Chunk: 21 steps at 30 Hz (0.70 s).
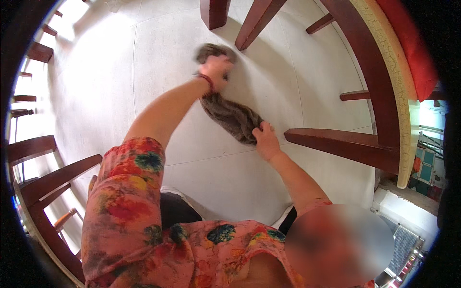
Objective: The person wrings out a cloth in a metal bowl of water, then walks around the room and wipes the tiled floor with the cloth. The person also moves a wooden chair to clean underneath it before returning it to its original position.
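A brown, fluffy cloth (pixel 228 114) stretches between my two hands just over or on the pale tiled floor (pixel 163 101); whether it touches all along cannot be made out. My left hand (pixel 217 71), with a dark red bracelet (pixel 206 81) at the wrist, is closed on the cloth's far end. That hand and the bunched end beyond it are blurred by motion. Lower and to the right, my right hand (pixel 267 140) pinches the near end between thumb and fingers. Both arms reach forward from patterned pink-red sleeves.
Dark red wooden legs (pixel 336 139) of a piece of furniture stand close to my right hand, under a cream, crackled edge (pixel 402 144). More wooden legs (pixel 259 21) rise at the far side. Wooden chairs (pixel 62 177) line the left.
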Each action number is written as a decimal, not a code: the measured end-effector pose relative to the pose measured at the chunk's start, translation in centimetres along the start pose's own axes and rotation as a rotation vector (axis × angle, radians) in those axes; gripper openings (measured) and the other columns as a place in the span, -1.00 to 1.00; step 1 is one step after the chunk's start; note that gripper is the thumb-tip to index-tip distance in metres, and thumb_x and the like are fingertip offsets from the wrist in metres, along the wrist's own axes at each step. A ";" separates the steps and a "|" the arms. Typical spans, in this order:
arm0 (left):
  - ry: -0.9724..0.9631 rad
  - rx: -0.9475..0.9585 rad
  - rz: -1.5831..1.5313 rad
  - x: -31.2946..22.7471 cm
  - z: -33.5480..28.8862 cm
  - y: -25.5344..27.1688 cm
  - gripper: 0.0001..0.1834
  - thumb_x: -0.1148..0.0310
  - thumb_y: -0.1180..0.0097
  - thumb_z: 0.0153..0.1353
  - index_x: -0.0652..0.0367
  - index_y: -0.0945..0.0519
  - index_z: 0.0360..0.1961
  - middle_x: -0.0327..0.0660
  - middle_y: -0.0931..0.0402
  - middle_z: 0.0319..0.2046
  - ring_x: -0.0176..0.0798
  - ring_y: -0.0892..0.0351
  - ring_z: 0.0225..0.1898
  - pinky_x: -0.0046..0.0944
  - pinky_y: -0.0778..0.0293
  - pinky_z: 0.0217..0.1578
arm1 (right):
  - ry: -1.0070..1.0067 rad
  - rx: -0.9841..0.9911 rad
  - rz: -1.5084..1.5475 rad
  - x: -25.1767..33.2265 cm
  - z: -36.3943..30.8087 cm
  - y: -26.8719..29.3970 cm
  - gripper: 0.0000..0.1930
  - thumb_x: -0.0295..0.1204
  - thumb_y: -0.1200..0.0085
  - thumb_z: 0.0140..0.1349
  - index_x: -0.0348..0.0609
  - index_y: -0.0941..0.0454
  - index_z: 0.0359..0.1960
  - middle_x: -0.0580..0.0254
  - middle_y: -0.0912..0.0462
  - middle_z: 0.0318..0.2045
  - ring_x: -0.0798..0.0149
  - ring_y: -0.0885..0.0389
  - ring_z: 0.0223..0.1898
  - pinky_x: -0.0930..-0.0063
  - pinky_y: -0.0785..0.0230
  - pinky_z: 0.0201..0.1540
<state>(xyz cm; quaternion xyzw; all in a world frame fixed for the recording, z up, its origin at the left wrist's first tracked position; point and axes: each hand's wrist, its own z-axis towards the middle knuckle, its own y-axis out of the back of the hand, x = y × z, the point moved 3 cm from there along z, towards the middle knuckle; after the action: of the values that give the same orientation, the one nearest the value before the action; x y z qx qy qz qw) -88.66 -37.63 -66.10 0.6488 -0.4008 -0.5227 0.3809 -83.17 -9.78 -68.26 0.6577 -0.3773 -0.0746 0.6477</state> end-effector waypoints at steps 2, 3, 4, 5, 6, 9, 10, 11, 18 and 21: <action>-0.316 0.165 0.190 -5.5 -0.1 -3.7 -0.34 0.44 -0.18 -0.19 -0.21 -0.42 0.06 -0.32 -0.15 0.22 -0.06 -0.10 0.21 0.08 -0.26 0.07 | -0.023 0.152 -0.029 2.6 -0.6 0.2 -0.80 -0.64 0.07 -0.03 -0.20 -0.38 -0.31 -0.09 -0.30 -0.22 -0.11 -0.35 -0.17 0.11 -0.33 -0.19; -0.387 0.240 0.193 -9.8 -0.6 -4.5 -0.32 0.43 -0.19 -0.17 -0.26 -0.39 0.09 -0.37 -0.11 0.24 -0.10 -0.04 0.24 0.14 -0.21 0.07 | -0.076 0.195 0.076 2.0 -1.9 -0.8 -0.81 -0.63 0.05 -0.03 -0.19 -0.39 -0.33 -0.10 -0.29 -0.22 -0.12 -0.35 -0.16 0.10 -0.33 -0.18; -0.422 0.315 0.184 -12.9 -0.9 -5.8 -0.32 0.41 -0.18 -0.12 -0.31 -0.36 0.12 -0.39 -0.10 0.23 -0.12 0.00 0.26 0.15 -0.16 0.08 | -0.116 0.235 0.181 1.4 -3.1 -2.5 -0.82 -0.62 0.04 -0.04 -0.18 -0.40 -0.34 -0.11 -0.28 -0.22 -0.12 -0.35 -0.16 0.10 -0.34 -0.18; -0.487 0.362 0.173 -15.8 -1.1 -7.8 -0.36 0.41 -0.18 -0.11 -0.26 -0.38 0.09 -0.37 -0.10 0.23 -0.11 0.00 0.25 0.15 -0.16 0.06 | -0.148 0.276 0.281 1.0 -4.0 -3.4 -0.83 -0.61 0.03 -0.04 -0.17 -0.41 -0.36 -0.12 -0.28 -0.22 -0.12 -0.35 -0.15 0.09 -0.35 -0.17; -0.505 0.348 0.140 -16.9 -1.8 -9.8 -0.39 0.41 -0.17 -0.09 -0.21 -0.39 0.07 -0.35 -0.10 0.22 -0.10 -0.02 0.24 0.15 -0.17 0.04 | 0.040 0.457 0.164 2.3 -4.8 -2.7 -0.85 -0.57 0.02 -0.03 -0.19 -0.42 -0.37 -0.15 -0.29 -0.20 -0.13 -0.38 -0.17 0.11 -0.35 -0.18; -0.497 0.185 0.003 -19.4 -4.7 -13.0 -0.49 0.41 -0.17 -0.07 -0.09 -0.42 0.00 -0.29 -0.14 0.18 -0.07 -0.06 0.20 0.12 -0.21 -0.01 | 0.333 0.850 0.142 3.8 -8.5 -2.3 -0.86 -0.49 -0.01 -0.03 -0.25 -0.46 -0.40 -0.23 -0.38 -0.24 -0.15 -0.45 -0.25 0.17 -0.37 -0.21; -0.473 0.249 -0.064 -19.6 -4.9 -13.7 -0.49 0.43 -0.18 -0.10 -0.08 -0.43 -0.03 -0.28 -0.13 0.17 -0.05 -0.08 0.17 0.09 -0.24 -0.03 | 0.456 0.961 0.183 3.7 -10.2 -1.9 -0.87 -0.49 -0.01 -0.04 -0.27 -0.49 -0.44 -0.21 -0.46 -0.33 -0.12 -0.50 -0.28 0.17 -0.36 -0.25; -0.450 0.310 -0.122 -19.6 -4.8 -13.2 -0.50 0.46 -0.19 -0.13 -0.07 -0.44 -0.06 -0.27 -0.13 0.17 -0.04 -0.10 0.14 0.06 -0.27 -0.05 | 0.454 1.180 0.159 3.6 -11.4 -1.3 -0.88 -0.48 0.06 -0.02 -0.26 -0.47 -0.47 -0.16 -0.44 -0.44 -0.10 -0.46 -0.36 0.12 -0.27 -0.32; -0.536 0.653 -0.223 -18.9 -9.7 -7.2 -0.74 0.37 -0.16 -0.14 0.10 -0.57 -0.33 -0.11 -0.52 -0.34 -0.09 -0.50 -0.23 -0.16 -0.43 -0.19 | 0.446 1.313 0.134 -2.4 -12.9 6.8 -0.77 -0.57 0.12 -0.10 -0.23 -0.47 -0.35 -0.02 -0.54 -0.42 -0.02 -0.51 -0.29 0.18 -0.32 -0.24; -0.537 0.850 -0.357 -24.1 -11.5 -5.1 -0.75 0.35 -0.12 -0.11 0.12 -0.56 -0.32 -0.04 -0.50 -0.33 -0.03 -0.50 -0.29 -0.15 -0.42 -0.24 | 0.011 1.084 0.213 -6.2 -12.1 13.3 -0.81 -0.59 0.11 -0.08 -0.23 -0.48 -0.38 0.14 -0.53 -0.48 0.23 -0.51 -0.45 0.29 -0.43 -0.55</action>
<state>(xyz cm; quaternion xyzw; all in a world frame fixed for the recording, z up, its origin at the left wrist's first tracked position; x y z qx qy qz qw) -79.88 -12.63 -59.88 0.6473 -0.5440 -0.5187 -0.1262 -85.72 5.20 -56.77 0.8555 -0.4229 0.1998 0.2222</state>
